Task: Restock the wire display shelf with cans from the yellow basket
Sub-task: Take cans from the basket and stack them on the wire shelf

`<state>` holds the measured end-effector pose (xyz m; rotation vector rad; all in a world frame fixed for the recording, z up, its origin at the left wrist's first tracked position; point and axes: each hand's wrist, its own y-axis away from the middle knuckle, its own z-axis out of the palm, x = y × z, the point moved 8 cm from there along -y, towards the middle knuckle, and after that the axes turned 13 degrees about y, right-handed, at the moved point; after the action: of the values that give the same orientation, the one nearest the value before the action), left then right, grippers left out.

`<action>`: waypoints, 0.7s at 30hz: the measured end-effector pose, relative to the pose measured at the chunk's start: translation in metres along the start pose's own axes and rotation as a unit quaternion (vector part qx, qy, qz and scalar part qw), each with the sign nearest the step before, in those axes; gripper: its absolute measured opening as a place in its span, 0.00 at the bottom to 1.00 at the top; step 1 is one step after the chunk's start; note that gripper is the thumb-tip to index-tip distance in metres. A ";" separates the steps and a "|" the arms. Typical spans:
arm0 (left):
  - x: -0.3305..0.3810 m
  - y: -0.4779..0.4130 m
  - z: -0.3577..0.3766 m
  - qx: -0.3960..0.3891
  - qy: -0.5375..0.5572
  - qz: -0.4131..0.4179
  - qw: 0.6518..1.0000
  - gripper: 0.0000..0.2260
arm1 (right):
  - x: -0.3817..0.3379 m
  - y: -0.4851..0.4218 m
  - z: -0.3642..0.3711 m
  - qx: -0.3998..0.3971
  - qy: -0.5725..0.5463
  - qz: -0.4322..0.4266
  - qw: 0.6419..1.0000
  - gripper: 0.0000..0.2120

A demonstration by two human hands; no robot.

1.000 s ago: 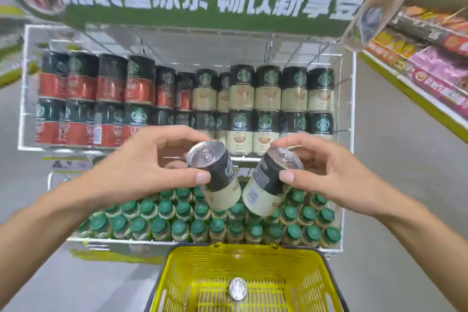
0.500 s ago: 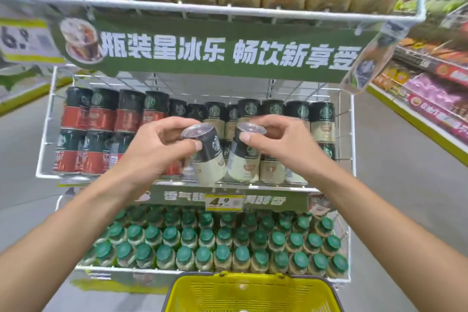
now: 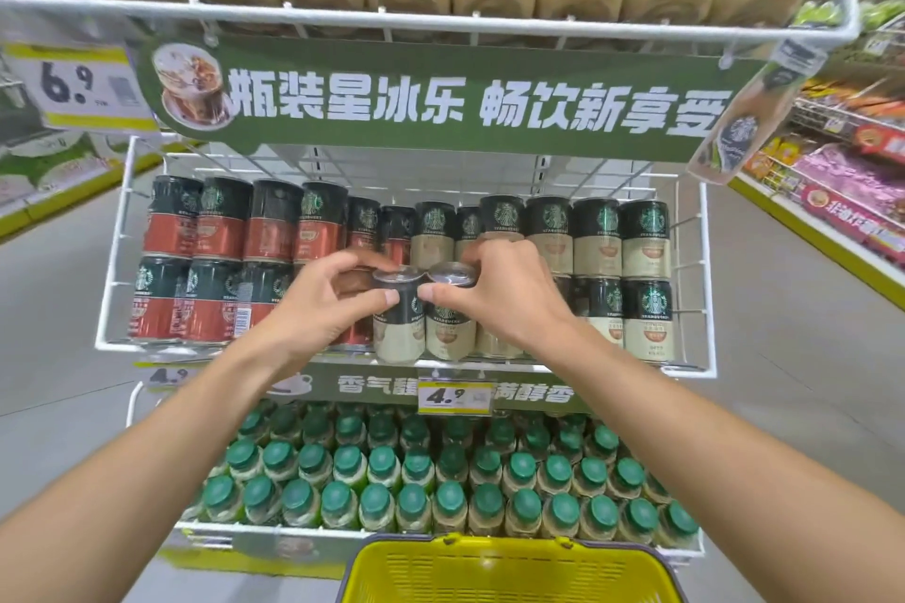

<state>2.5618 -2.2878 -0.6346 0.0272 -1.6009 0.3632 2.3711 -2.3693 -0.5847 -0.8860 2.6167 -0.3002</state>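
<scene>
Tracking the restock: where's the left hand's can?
Head view, centre: left hand holds the can upright at the middle shelf's front, beside the second can in the right hand.

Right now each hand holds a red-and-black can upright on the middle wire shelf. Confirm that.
The colour is wrong. In the head view the left hand and the right hand each hold a cream-and-black can upright on the middle wire shelf: the left can and the right can. The red cans stand further left.
</scene>
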 end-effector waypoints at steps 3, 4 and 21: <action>-0.008 -0.003 -0.004 0.013 -0.003 -0.023 1.000 0.13 | -0.004 -0.002 0.003 -0.006 0.054 -0.009 0.998 0.29; -0.008 -0.004 -0.004 0.015 -0.010 -0.026 1.000 0.13 | -0.005 -0.002 0.004 -0.003 0.068 -0.013 0.998 0.30; 0.028 -0.028 0.008 0.022 -0.335 0.029 0.942 0.08 | -0.034 -0.003 0.005 0.024 0.200 -0.199 0.959 0.25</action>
<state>2.5591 -2.3103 -0.6014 0.1511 -2.2713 0.4648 2.3998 -2.3514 -0.5793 -1.4675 2.7453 -0.7128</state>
